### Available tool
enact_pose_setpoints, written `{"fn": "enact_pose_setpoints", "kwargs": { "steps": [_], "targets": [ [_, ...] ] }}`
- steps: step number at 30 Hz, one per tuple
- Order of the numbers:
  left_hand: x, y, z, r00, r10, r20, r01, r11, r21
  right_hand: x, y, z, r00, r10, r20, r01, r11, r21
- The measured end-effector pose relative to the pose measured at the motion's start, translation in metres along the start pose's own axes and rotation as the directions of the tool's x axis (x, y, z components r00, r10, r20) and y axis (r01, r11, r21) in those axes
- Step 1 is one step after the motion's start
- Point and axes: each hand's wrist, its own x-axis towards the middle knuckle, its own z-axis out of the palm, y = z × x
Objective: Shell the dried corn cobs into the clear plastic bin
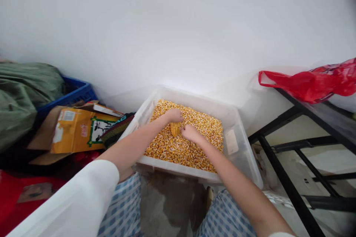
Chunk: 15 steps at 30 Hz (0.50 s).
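- Yellow corn cob, ridged with kernels (175, 129): held above the loose grain, near the middle of the bin, its lower end showing beneath the left hand.
- Left hand, bare (173, 115): fingers wrapped around the upper part of the cob, gripping it; white sleeve (75, 200) on the same arm.
- Right hand, bare (190, 133): fingers curled in, thumb side against the right side of the cob; whether it pinches anything, cannot tell.
- Loose yellow-and-white corn kernels (178, 152): a broad layer under both hands.
- Translucent white plastic bin, rectangular (244, 148): contains the kernels; stands beside a plain white wall (178, 26).
- Orange printed cardboard box (75, 129): left of the bin, crumpled, near a blue plastic crate (80, 92).
- Dull green fabric bundle (27, 92): at far left, partly over the crate.
- Red plastic bag (311, 85): at right, atop a black metal frame (286, 181).
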Motion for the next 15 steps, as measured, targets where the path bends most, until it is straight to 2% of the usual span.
{"fn": "enact_pose_setpoints", "kwargs": {
  "steps": [3, 7, 12, 15],
  "targets": [
    [0.002, -0.011, 0.001, 0.998, -0.042, 0.042, 0.043, 0.998, -0.036, -0.005, 0.001, -0.007, 1.0, -0.007, 0.025, 0.007, 1.0, -0.028],
    [0.002, -0.018, 0.003, 0.996, -0.06, 0.06, 0.062, 0.998, -0.032, -0.011, -0.003, -0.003, 0.998, -0.031, -0.05, 0.025, 0.992, -0.12],
    [0.002, -0.013, 0.004, 0.999, -0.032, 0.042, 0.032, 0.999, -0.003, -0.015, -0.012, 0.008, 0.988, -0.084, -0.128, 0.054, 0.974, -0.219],
    [0.001, -0.007, 0.003, 1.0, -0.01, 0.018, 0.01, 1.0, 0.022, -0.016, -0.013, 0.006, 0.991, -0.083, -0.101, 0.059, 0.975, -0.215]
  ]
}}
